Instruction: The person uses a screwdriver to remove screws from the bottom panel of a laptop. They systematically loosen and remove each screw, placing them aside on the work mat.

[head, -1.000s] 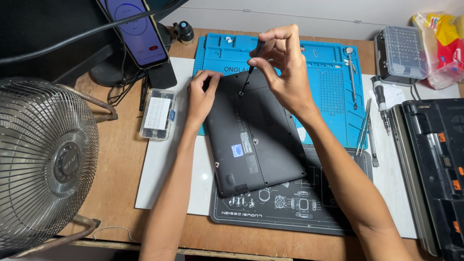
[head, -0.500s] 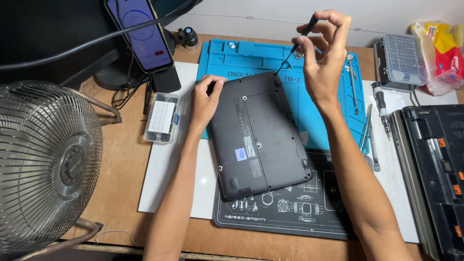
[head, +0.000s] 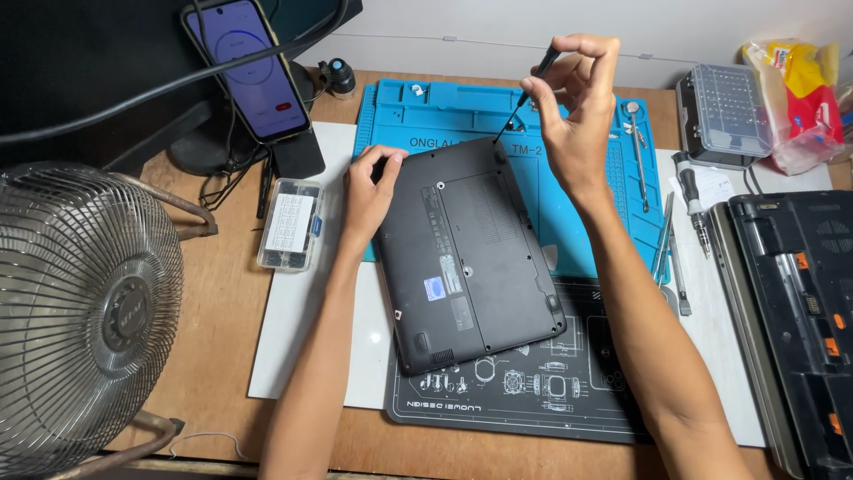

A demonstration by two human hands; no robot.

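Black plastic fills the middle of the view: a small laptop (head: 466,253) lies closed and upside down, its underside facing up, across a blue silicone repair mat (head: 586,191) and a dark work mat (head: 533,400) on a wooden desk (head: 222,293). The left hand (head: 366,191) rests on the laptop's upper left corner, fingers curled over the edge to brace it, gripping nothing else. The right hand (head: 576,116) hovers above the laptop's upper right corner, fingertips pinched around a slim black precision screwdriver (head: 526,93); the shaft slants down and its tip sits at or just over that corner, though whether it is seated in a screw is too small to tell.

This looks like the stage of undoing the base-cover screws, with the far right corner in hand. The next move likely calls for steady downward pressure, the tip kept square in the screw head, and the left hand holding the case from sliding.

Left of the laptop lies a small clear parts box (head: 290,224); beyond that, a wire fan guard (head: 80,311). Right of the laptop lie spare tools (head: 680,258), a screwdriver bit case (head: 724,116) and another opened device (head: 800,320).
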